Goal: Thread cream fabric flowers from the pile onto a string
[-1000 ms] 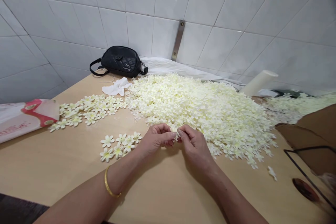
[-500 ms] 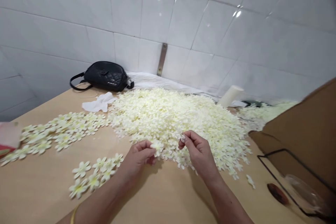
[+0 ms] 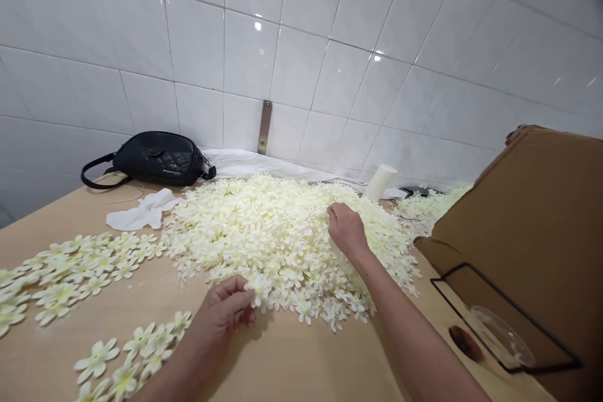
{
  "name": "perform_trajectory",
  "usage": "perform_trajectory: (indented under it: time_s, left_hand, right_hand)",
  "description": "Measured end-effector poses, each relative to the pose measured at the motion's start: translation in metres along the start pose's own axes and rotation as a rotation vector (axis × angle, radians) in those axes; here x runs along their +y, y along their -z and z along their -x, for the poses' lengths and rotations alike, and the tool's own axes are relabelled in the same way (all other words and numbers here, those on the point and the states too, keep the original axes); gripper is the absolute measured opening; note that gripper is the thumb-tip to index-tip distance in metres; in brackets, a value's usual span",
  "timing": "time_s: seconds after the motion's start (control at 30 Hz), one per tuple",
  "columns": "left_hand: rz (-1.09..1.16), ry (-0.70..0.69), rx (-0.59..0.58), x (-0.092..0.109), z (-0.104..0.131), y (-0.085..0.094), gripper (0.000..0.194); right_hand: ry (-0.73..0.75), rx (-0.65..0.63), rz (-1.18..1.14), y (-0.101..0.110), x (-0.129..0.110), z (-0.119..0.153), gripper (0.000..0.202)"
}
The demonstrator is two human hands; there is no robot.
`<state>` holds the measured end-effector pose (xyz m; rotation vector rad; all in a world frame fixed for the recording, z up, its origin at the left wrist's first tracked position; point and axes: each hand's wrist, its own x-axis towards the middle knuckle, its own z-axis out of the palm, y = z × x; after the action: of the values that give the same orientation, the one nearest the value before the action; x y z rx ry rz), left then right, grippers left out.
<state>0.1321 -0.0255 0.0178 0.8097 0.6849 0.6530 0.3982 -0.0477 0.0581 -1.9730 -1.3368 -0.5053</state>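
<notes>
A big heap of small cream-white artificial flowers (image 3: 264, 226) with yellowish centres covers the middle of the table. My left hand (image 3: 226, 308) is at the heap's front edge, thumb and fingers pinching a white flower (image 3: 258, 293); whether it is one or a few stacked cannot be made out. Over the right part of the heap is my right hand (image 3: 347, 229), back towards me and fingers curled in at the flowers. Its fingertips are mostly hidden, and so is anything between them. Beside my left forearm lie several larger flowers (image 3: 97, 359), spread face up.
More flat flowers (image 3: 94, 267) lie at the left. Behind them are a white cloth scrap (image 3: 141, 212) and a black bag (image 3: 153, 157). A white roll (image 3: 379, 182) leans behind the heap. On the right stand a brown cardboard box (image 3: 522, 220) and a black wire frame (image 3: 509, 369).
My right hand has reached forward from the heap's near edge onto its right part. My left hand keeps its flower at the front edge. The view has shifted slightly right and up.
</notes>
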Motion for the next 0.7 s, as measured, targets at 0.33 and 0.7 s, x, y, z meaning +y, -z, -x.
perform_trajectory:
  time_s: [0.33,0.7]
  left_hand:
    - [-0.033,-0.061,-0.094,-0.006,0.000,0.004,0.015]
    - [0.057,-0.039,-0.215,-0.006,0.002,0.009,0.018]
  right_hand:
    - [0.085,-0.125,-0.361,0.029,-0.071,0.065,0.013]
    - [0.101,-0.501,-0.563,0.012,-0.108,0.110,0.018]
